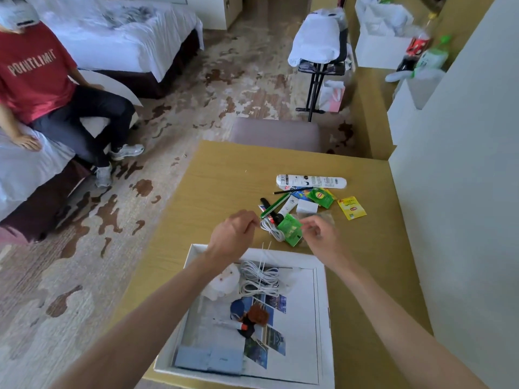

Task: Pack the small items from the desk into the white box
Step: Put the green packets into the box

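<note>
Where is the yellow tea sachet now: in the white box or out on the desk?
Out: the yellow tea sachet lies flat on the desk, well beyond the white box rim.

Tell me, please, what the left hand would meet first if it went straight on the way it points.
Probably the coiled white cable just beyond the left hand, though depth is unclear.

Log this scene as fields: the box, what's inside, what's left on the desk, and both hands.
Box: white box, open, at the desk near edge
Inside: coiled white cable, printed sheet
On desk: white tube, green sachet, yellow sachet, loose white cable, green packet
Hands: left hand by the loose white cable, right hand by the green packet; both curled, hold unclear
</note>
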A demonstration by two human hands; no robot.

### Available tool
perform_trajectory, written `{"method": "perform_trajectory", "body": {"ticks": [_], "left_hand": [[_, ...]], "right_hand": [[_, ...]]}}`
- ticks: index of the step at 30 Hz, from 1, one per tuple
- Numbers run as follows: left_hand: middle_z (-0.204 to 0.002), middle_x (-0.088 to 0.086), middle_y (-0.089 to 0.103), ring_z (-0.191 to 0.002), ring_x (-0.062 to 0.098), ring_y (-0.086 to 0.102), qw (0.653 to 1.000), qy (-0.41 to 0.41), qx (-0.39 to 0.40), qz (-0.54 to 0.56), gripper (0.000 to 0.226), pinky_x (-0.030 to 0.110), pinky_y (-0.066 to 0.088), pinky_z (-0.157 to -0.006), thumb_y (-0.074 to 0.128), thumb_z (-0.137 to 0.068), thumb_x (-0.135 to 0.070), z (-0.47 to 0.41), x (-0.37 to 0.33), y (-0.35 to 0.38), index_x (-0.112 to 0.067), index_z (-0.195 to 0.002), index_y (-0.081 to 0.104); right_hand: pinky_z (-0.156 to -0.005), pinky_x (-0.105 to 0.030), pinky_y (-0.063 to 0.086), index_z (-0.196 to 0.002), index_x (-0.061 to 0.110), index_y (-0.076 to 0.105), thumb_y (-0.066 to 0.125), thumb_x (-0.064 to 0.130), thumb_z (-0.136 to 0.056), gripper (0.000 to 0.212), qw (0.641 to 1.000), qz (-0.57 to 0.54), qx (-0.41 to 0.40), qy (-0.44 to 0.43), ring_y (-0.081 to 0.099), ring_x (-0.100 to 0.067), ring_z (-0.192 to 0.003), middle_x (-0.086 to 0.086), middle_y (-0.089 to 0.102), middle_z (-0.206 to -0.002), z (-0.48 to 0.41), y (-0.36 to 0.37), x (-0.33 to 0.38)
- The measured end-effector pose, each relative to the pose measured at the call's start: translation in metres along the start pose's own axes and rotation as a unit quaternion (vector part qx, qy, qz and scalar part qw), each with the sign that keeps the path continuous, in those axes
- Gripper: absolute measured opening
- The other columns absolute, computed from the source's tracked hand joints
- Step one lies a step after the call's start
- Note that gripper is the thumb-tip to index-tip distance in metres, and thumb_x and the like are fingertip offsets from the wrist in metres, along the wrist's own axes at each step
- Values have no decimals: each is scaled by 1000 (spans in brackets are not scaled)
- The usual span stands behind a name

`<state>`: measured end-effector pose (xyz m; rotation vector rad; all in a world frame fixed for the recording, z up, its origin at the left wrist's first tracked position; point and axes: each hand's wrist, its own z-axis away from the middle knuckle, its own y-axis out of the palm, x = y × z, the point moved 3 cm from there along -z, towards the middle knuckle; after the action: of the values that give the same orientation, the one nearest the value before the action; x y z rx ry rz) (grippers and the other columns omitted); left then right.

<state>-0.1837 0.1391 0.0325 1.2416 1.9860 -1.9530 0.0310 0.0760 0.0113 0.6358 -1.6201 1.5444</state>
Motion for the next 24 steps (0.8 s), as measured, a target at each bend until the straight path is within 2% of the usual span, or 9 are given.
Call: {"method": "perform_trajectory", "body": {"ticks": [4,7,11,13,15,18,20,22,24], "left_hand": [[-108,-2,66,-76,12,62,996,-21,83,-36,30,9,34,-49,40,-89,0,-37,28,21,-16,-99,64],[-114,-1,65,-86,18,65,991,-29,125,-42,32,20,45,-56,40,-89,-2,-64,47,39,-18,-102,64],[-111,-1,65,-91,20,66,985,-14,167,-36,27,36,57,-63,43,-90,-6,-93,57,68,-20,-101,64],[-112,-2,64,-91,19,64,982,-14,182,-36,27,35,56,-62,43,-91,-8,-104,58,81,-21,-102,63],[-115,-3,64,-90,20,64,981,-22,190,-41,29,29,49,-55,42,-90,-8,-112,58,92,-24,-102,64],[-113,-2,64,-83,22,66,979,-24,193,-58,29,28,47,-51,41,-90,-7,-119,52,98,-22,-101,64],[-113,-1,64,-85,24,65,978,-24,194,-73,29,31,50,-58,40,-91,-8,-123,46,98,-21,-104,64],[-113,0,65,-87,25,64,978,-25,196,-69,30,36,54,-65,40,-91,-9,-129,41,100,-19,-106,63],[-113,-1,65,-89,25,64,978,-21,198,-63,33,37,56,-67,39,-89,-5,-138,34,105,-19,-108,62]], "right_hand": [[-89,-35,52,-111,17,66,57,16,-93,19,998,-1,-14,68,61,-9,-97,6,64,-103,-31,10,-9],[-85,-35,53,-111,21,65,56,20,-93,20,992,45,-26,118,62,-9,-97,6,67,-105,-54,19,-17],[-90,-42,53,-126,18,58,63,20,-88,39,971,206,34,117,61,-20,-111,-1,65,-117,-78,36,-29],[-95,-43,50,-134,19,50,66,30,-86,53,938,325,71,102,52,-24,-124,-3,59,-129,-88,46,-35],[-100,-44,45,-139,17,44,69,36,-85,63,922,362,91,105,44,-26,-131,-5,52,-139,-93,52,-42],[-91,-39,47,-125,19,57,71,32,-85,45,940,311,85,110,54,-24,-118,-2,62,-126,-95,49,-49],[-73,-35,46,-97,17,63,71,31,-86,19,960,235,85,130,61,-24,-92,-2,65,-95,-91,40,-54],[-62,-32,37,-78,14,57,67,30,-89,22,973,155,76,150,53,-19,-72,1,50,-75,-84,26,-60],[-56,-23,36,-80,18,57,61,28,-94,17,981,71,37,174,49,-10,-64,3,50,-73,-75,7,-64]]}}
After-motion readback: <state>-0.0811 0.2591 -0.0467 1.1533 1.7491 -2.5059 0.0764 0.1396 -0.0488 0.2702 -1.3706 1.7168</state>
